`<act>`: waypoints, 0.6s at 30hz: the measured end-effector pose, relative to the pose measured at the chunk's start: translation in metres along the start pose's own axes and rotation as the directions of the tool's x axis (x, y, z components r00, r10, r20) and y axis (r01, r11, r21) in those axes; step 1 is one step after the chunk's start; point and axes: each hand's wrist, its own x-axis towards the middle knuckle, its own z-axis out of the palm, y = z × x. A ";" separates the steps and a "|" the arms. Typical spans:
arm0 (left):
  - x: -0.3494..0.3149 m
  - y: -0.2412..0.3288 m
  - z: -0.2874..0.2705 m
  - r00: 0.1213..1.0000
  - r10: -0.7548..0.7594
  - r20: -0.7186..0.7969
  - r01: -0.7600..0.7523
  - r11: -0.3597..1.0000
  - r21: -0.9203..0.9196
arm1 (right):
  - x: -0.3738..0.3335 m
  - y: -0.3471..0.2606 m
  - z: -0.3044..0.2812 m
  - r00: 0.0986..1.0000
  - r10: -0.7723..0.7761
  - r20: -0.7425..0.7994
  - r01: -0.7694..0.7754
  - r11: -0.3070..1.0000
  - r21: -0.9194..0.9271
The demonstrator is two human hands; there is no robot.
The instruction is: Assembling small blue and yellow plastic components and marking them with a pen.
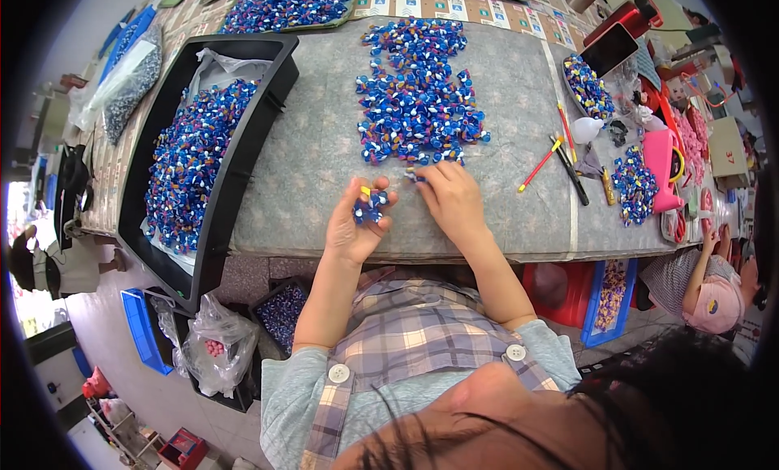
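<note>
My left hand (354, 231) is half curled, palm up, around a small cluster of blue plastic pieces (370, 207). A yellow bit shows at its fingertips. To its right, my right hand (456, 201) bends down to the table with thumb and fingers pinched at a small blue and white piece (412, 175). Just beyond both hands spreads a pile of small blue, white, orange and purple pieces (418, 113) on the grey table cover (312, 145). The pieces are too small for me to name their kind.
A black bin (243, 166) of similar pieces stands at the left. At the right lie red-yellow sticks (540, 166), a black pen (571, 171), a smaller heap of pieces (635, 186) and a pink holder (661, 170). Another person (710, 287) sits far right.
</note>
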 end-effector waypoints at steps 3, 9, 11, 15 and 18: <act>-0.001 -0.006 0.002 0.999 -0.034 0.002 0.033 0.987 0.159 | -0.008 0.006 -0.015 0.997 -0.005 -0.074 0.024 0.965 0.261; -0.007 -0.029 0.015 0.950 -0.274 0.152 0.177 0.869 0.462 | -0.015 -0.008 -0.061 0.988 -0.137 -0.074 0.154 0.940 0.305; -0.010 -0.033 0.024 0.917 -0.341 0.207 0.196 0.837 0.511 | -0.017 -0.011 -0.066 0.985 -0.161 -0.067 0.174 0.939 0.296; -0.011 -0.036 0.027 0.919 -0.334 0.209 0.180 0.828 0.532 | -0.023 -0.009 -0.064 0.976 -0.213 -0.052 0.219 0.930 0.295; -0.013 -0.034 0.032 0.922 -0.344 0.175 0.209 0.826 0.524 | -0.025 -0.011 -0.063 0.990 -0.094 -0.101 0.129 0.885 0.448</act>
